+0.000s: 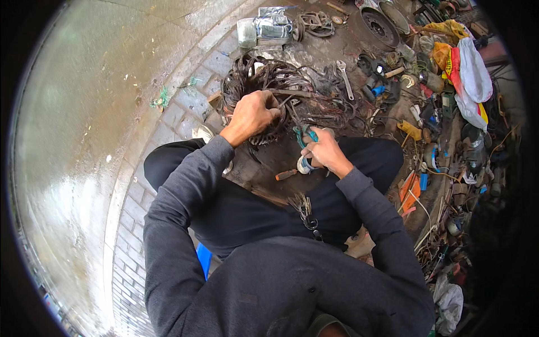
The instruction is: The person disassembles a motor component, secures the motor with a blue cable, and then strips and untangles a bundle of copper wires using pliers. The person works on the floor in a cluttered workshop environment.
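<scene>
A large tangle of dark winding wire (269,73) lies on the ground before me, with a coppery tint in places. Below it, near my left wrist, shows a toothed rim (266,139) like that of a motor stator. My left hand (254,111) is at the tangle's near side, thumb and fingers closed together on what seems to be a strand; the fingertips are partly hidden. My right hand (325,149) grips pliers with teal handles (309,135), their jaws pointing up at the wires. An orange-handled screwdriver (286,174) lies between my legs, beside a shoe.
An adjustable wrench (345,80) lies right of the wires. Beyond them stand an electric motor (269,29) and a round metal drum (374,27). Scrap parts, cables and plastic bags (473,76) crowd the right side. Wet pavement (84,126) runs along the left.
</scene>
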The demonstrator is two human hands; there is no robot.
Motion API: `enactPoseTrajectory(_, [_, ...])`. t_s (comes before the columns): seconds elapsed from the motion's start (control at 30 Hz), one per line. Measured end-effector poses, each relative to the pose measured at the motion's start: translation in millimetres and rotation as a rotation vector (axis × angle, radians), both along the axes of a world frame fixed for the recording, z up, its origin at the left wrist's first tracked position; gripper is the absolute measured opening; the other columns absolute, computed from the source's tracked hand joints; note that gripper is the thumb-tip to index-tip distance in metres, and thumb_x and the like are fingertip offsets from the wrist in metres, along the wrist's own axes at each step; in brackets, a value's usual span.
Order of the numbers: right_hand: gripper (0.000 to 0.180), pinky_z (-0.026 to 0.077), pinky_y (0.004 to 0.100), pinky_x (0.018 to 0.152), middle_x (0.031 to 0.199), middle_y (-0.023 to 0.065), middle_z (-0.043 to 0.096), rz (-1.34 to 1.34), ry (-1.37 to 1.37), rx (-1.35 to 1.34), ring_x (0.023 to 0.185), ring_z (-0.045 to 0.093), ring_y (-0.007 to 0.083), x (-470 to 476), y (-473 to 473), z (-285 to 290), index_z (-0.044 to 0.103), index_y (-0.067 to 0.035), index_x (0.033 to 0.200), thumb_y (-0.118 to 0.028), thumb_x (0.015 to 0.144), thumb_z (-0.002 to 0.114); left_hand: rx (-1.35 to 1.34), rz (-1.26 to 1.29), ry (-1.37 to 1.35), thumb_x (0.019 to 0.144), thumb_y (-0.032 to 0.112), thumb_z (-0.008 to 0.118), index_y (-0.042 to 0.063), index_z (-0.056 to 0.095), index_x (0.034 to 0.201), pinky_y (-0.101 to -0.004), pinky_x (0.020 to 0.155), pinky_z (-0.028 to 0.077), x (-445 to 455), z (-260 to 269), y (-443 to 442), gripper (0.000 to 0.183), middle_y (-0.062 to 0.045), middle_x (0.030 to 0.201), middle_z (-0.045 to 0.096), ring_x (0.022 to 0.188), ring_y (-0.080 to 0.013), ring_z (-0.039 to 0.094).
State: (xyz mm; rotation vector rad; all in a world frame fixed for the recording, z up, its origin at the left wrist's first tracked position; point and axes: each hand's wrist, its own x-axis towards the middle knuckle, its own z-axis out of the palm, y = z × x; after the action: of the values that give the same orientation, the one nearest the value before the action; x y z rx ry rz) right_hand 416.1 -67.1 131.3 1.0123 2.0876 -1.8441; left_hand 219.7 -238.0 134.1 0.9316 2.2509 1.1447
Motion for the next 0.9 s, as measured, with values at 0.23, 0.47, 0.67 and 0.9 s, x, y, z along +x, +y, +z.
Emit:
enactPoseTrajectory(0.23, [0.026, 0.054, 0.0404, 0.062, 0.077, 0.0161, 0.066, 0.088, 0.047, 0.17, 0.068, 0.072, 0.0273, -17.3, -4.6, -2.2, 0.062, 0.01, 0.107, 0.004, 0.081, 0.059, 0.038, 0.065, 0.07, 0.081, 0.026, 0.081, 0.002, 0.077, 0.097, -0.0445, 0.078, 0.056, 8.1, -5.4, -7.5, 0.029, -0.019, 0.089, 0.075, 0.086, -0.0365, 0.074])
enactPoseTrajectory(0.47, [0.036, 0.054, 0.054, 0.084, 0.096, 0.0328, 0.07, 0.351, -0.013, 0.665, 0.098, 0.068, 0.0514, -37.9, -13.0, 16.3, 0.064, 0.006, 0.115, -0.01, 0.083, 0.063, 0.065, 0.086, 0.054, 0.08, 0.025, 0.08, 0.003, 0.079, 0.096, -0.0451, 0.077, 0.057, 8.8, -6.3, -10.8, 0.028, -0.021, 0.09, 0.075, 0.087, -0.0372, 0.074])
enactPoseTrajectory(0.67, [0.042, 0.052, 0.0578, 0.09, 0.104, 0.0354, 0.069, 0.385, -0.074, 0.813, 0.105, 0.066, 0.0533, -44.2, -20.8, 25.0, 0.064, 0.005, 0.123, -0.016, 0.087, 0.061, 0.064, 0.112, 0.07, 0.078, 0.025, 0.08, 0.003, 0.079, 0.093, -0.0457, 0.076, 0.057, 11.1, -8.3, -9.3, 0.026, -0.02, 0.088, 0.075, 0.084, -0.0372, 0.074])
enactPoseTrajectory(0.9, [0.037, 0.052, 0.0562, 0.088, 0.101, 0.0319, 0.071, 0.42, -0.122, 0.719, 0.103, 0.066, 0.0525, -52.8, -15.1, 15.9, 0.064, 0.004, 0.111, -0.028, 0.092, 0.065, 0.075, 0.122, 0.058, 0.077, 0.025, 0.08, 0.003, 0.079, 0.092, -0.046, 0.076, 0.057, 11.1, -14.1, -6.9, 0.027, -0.02, 0.088, 0.075, 0.084, -0.0372, 0.074])
